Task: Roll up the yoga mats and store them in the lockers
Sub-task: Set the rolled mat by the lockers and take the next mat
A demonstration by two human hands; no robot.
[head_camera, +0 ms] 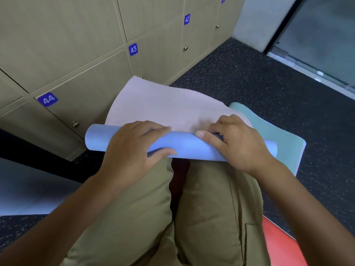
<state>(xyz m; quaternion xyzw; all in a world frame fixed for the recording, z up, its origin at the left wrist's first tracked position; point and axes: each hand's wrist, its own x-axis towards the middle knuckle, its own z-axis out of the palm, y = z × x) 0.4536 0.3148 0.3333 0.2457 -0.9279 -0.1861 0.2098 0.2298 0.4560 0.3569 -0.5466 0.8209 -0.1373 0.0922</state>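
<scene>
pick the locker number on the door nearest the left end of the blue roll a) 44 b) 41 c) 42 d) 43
a: the blue label reading 44 sits on the locker door just up and left of the left end of the rolled blue mat, while 43 and 42 lie farther along the row.

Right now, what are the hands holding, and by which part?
Both hands grip the rolled part of the blue yoga mat: left hand left of the middle, right hand toward the right end.
</scene>
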